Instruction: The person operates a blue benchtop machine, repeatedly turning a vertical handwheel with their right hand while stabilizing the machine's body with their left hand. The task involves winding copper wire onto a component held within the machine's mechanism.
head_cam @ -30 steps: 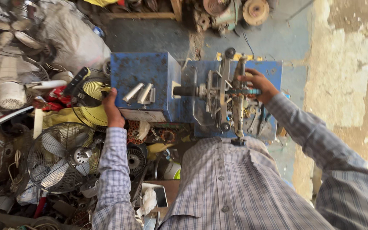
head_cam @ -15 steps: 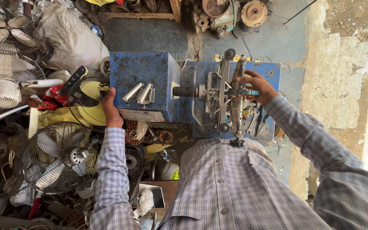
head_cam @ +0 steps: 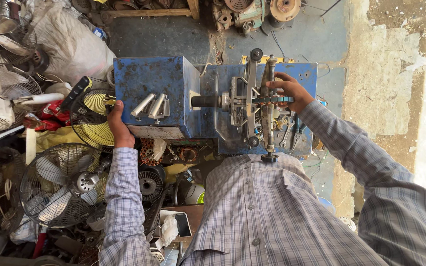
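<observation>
Blue-painted steel makes up the boxy machine in front of the person, chipped and rusty, and by its bulk it looks heavy and rigid. The left hand rests curled against the box's left lower edge, by the yellow fan guard. The right hand is closed around the toothed metal winding frame mounted on the spindle at the machine's right half. That frame looks stiff and sharp-edged, best held by its outer bar, away from the shaft.
</observation>
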